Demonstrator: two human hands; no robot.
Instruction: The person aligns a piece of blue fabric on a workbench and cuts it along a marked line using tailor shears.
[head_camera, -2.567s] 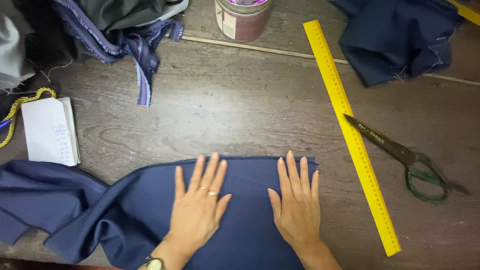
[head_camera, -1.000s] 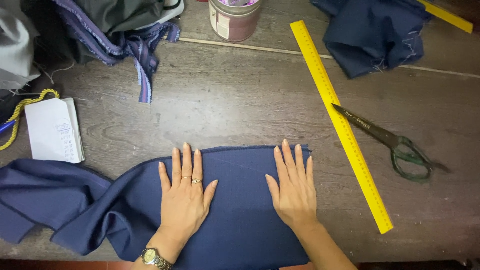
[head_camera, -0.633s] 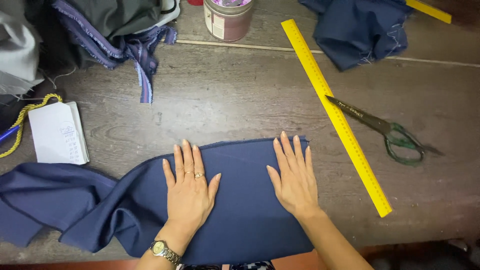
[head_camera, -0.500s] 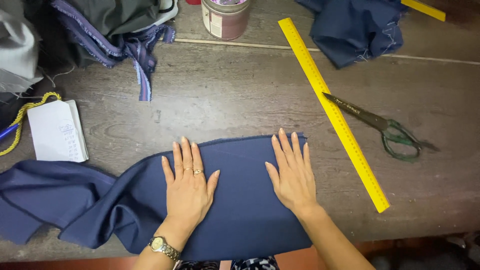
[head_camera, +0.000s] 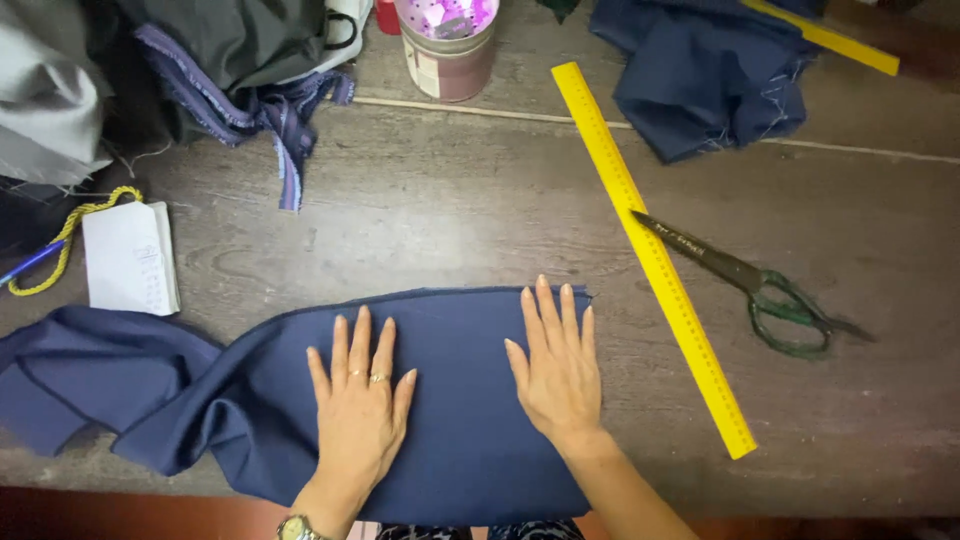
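Navy cloth (head_camera: 450, 420) is lying across the lower middle of the frame on the dark wooden table (head_camera: 450, 220), its right part spread flat and its left end bunching into folds toward the lower left corner. Both hands are pressing down on it, palms flat and fingers spread, gripping nothing: the left hand (head_camera: 358, 415) is resting near the cloth's middle, the right hand (head_camera: 560, 372) just inside its right edge.

Judging by the pose, the smoothing step is under way, flattening the panel against the table. Any further move would seem to call for keeping the top edge straight and dealing with the crumpled left end.

Right of the cloth, the yellow ruler (head_camera: 650, 250) is running diagonally, with the scissors (head_camera: 755, 290) lying just beside it. A white notepad (head_camera: 130, 258) is sitting at the left.
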